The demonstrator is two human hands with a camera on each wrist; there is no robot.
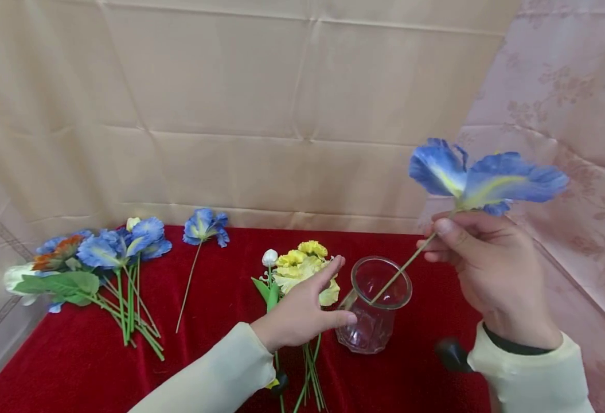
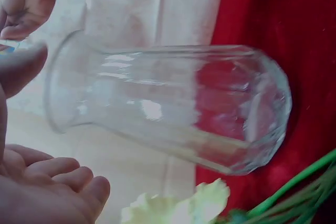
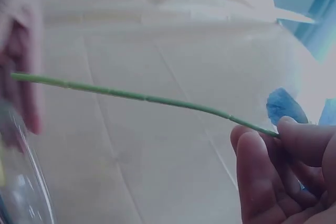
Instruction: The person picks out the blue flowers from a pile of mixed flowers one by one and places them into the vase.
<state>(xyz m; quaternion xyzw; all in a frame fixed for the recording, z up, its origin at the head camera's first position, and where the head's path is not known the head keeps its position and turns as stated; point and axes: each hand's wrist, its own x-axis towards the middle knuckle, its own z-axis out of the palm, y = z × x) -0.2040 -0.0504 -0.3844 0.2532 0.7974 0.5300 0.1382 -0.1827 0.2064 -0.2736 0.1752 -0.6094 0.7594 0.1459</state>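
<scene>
My right hand (image 1: 498,269) pinches the thin green stem (image 3: 152,98) of a blue artificial iris (image 1: 488,178) between thumb and fingers, just under the bloom. The stem slants down to the left, and its lower end appears over the mouth of a clear glass vase (image 1: 366,330). In the right wrist view that end shows free, above the vase's rim. Beside the vase, on its left, my left hand (image 1: 302,315) is held with fingers extended and thumb apart, gripping nothing. The left wrist view shows the whole vase (image 2: 157,93) with no stems inside.
Yellow flowers (image 1: 302,269) and a white tulip bud (image 1: 269,257) lie left of the vase, partly behind my left hand. A single blue flower (image 1: 201,226) lies farther left. A mixed pile of blue, orange and white flowers (image 1: 101,249) covers the red cloth's (image 1: 219,287) left end.
</scene>
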